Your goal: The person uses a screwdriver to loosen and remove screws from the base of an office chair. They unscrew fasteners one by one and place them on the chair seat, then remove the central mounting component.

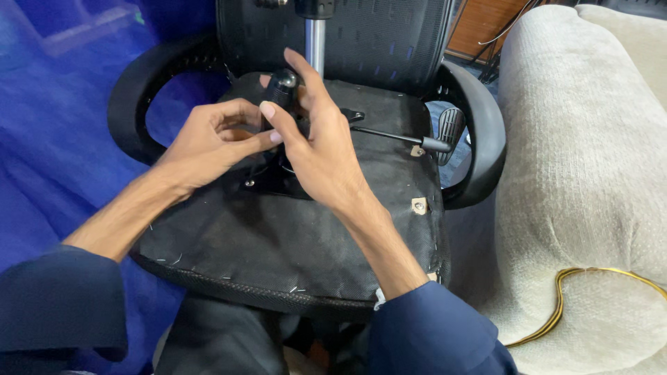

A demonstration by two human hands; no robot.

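Note:
An office chair lies upside down, the black fabric underside of its seat [278,243] facing me. A black metal mechanism plate [267,182] is bolted at the seat's middle, with a silver gas cylinder [315,42] rising from it. My right hand [316,139] is wrapped around a black knob [281,87] at the cylinder's base, fingers curled. My left hand [208,142] rests beside it on the mechanism, fingertips pinched together close to the right thumb. What the left fingers pinch is hidden.
A thin black lever with a paddle handle [448,128] sticks out to the right. Curved black armrests [135,90] [483,139] flank the seat. A beige sofa [583,173] with a yellow cable [563,298] stands at right; blue cloth [48,139] covers the left.

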